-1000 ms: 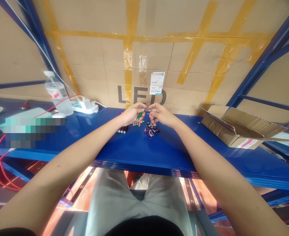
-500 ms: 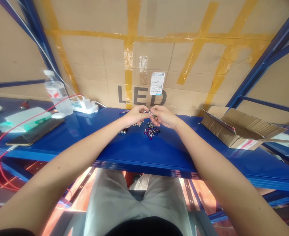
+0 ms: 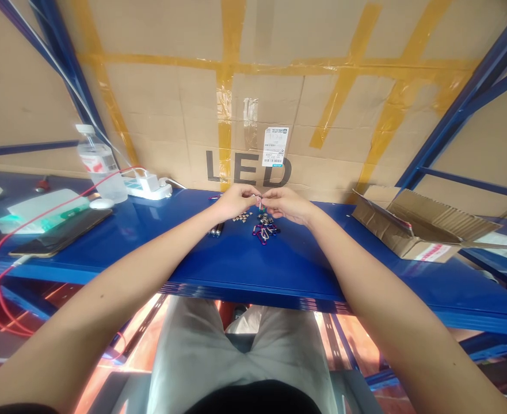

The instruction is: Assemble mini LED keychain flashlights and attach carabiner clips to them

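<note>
Over the table, my left hand [image 3: 235, 202] and my right hand [image 3: 290, 205] meet fingertip to fingertip. Both pinch a small green carabiner [image 3: 262, 206], mostly covered by the fingers; any finer part held with it is too small to make out. Below the hands lies a loose pile of coloured carabiners [image 3: 264, 232] in purple, red, blue and silver. Just behind that pile are small shiny metal fittings [image 3: 265, 219]. Several small gold-coloured pieces [image 3: 241, 217] are spread under my left hand. Dark metal-tipped cylinders [image 3: 216, 231] lie beside my left wrist, partly hidden by it.
An open cardboard box [image 3: 426, 227] stands at the right on the blue table [image 3: 253, 267]. At the left are a plastic bottle [image 3: 102, 164], a power strip [image 3: 149, 185], a phone [image 3: 61, 233] with a red cable, and a tissue pack [image 3: 41, 210]. A large taped carton [image 3: 171, 115] rises behind.
The green carabiner has turned from lying slantwise by my right fingers to hanging down between both hands. My right fingers have drawn up, uncovering more of the metal fittings.
</note>
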### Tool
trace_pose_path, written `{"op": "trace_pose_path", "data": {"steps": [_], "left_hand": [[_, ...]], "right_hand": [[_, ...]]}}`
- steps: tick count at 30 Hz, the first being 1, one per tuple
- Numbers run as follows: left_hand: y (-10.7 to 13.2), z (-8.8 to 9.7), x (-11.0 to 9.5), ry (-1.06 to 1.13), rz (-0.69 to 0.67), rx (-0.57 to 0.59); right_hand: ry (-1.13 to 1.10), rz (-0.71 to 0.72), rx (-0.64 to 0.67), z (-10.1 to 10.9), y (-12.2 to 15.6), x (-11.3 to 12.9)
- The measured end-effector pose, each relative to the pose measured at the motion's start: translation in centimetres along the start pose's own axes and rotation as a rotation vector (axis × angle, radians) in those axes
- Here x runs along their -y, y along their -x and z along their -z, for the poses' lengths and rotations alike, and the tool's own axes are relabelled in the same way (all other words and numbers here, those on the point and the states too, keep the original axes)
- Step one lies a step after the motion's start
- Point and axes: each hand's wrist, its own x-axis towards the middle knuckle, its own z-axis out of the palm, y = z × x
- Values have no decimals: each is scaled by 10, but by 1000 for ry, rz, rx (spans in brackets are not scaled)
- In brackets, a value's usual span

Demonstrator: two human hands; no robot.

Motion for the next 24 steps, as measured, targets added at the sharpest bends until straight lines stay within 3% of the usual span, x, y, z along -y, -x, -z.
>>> {"op": "trace_pose_path", "data": {"steps": [2,6,16,24], "left_hand": [[1,0,-2,17,27,-12],[1,0,-3,16,27,-28],[3,1,-5,36,45,-20],[-3,-2,2,266,53,-91]], "right_hand": [[-78,-3,30,0,0,0],[-161,-5,-36,-1,-1,0],[-165,-5,-69,-2,-1,0],[-132,91,-154,-6,0,6]]}}
